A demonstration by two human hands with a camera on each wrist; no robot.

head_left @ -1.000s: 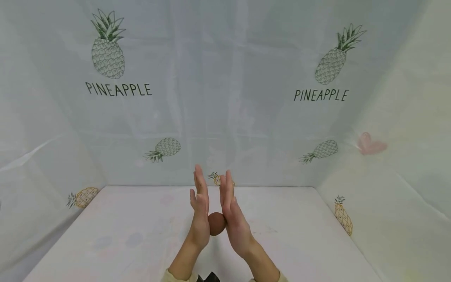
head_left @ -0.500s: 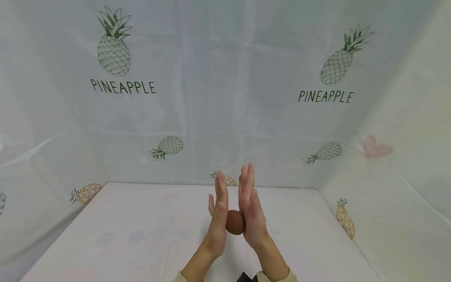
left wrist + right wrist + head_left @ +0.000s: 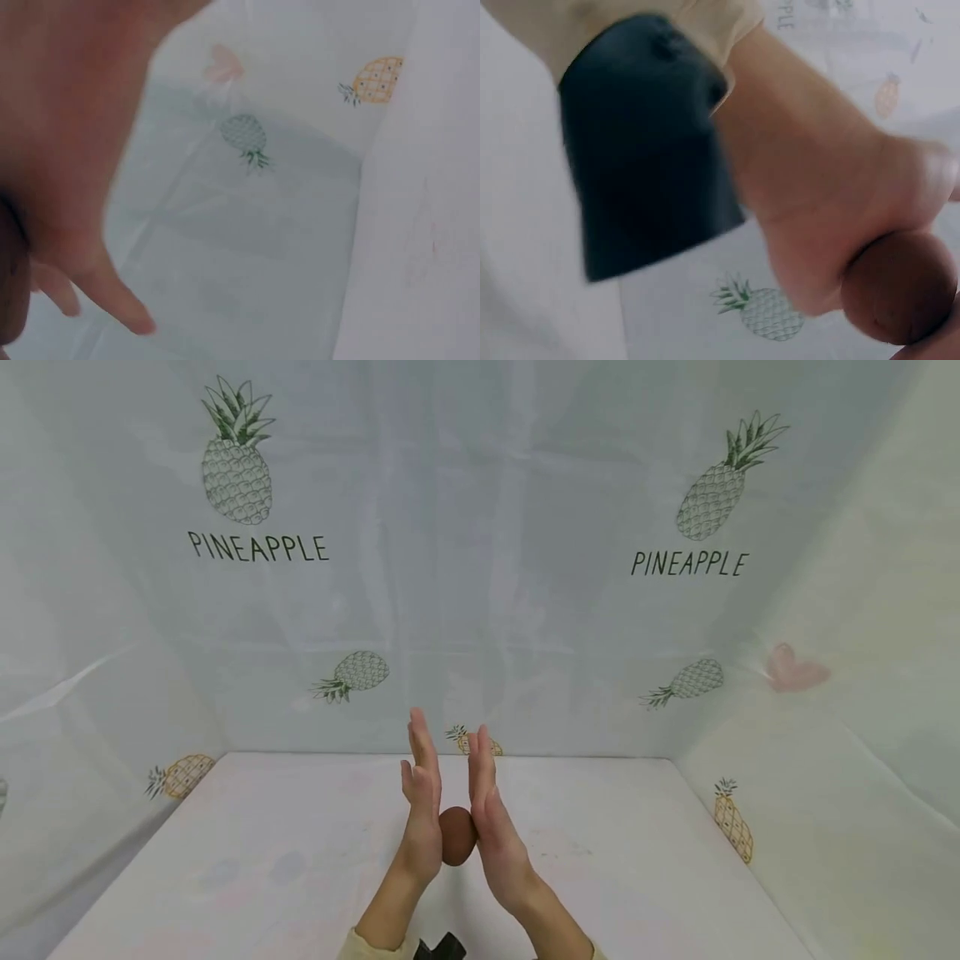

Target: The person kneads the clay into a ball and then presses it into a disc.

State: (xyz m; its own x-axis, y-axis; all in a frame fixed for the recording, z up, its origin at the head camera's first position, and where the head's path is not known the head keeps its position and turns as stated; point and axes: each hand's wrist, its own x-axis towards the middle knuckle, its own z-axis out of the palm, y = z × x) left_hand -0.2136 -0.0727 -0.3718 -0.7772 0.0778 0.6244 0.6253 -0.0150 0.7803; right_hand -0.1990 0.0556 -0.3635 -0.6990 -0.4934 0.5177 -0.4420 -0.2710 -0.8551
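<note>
A smooth brown ball, like clay or dough (image 3: pixel 457 836), sits between the heels of two facing palms, held above the table. My left hand (image 3: pixel 422 818) presses it from the left with straight fingers pointing up and away. From the other side my right hand (image 3: pixel 495 835) touches it, its fingers straight too. Close up in the right wrist view, the ball (image 3: pixel 900 287) lies against the base of a palm and shows a faint crease. At the left edge of the left wrist view, a dark rounded part (image 3: pixel 11 285) shows beside a hand; the ball is mostly cut off there.
The white table (image 3: pixel 300 827) spreads beneath the hands, faintly patterned. Pale sheeting with pineapple prints (image 3: pixel 450 593) hangs behind it and at both sides. A black device (image 3: pixel 645 157) is strapped at a wrist by a cream sleeve (image 3: pixel 547 30).
Both hands shifted right in the head view with the ball between them, then came back left. The palms slide against each other, and the ball looks slightly taller now than a second ago.
</note>
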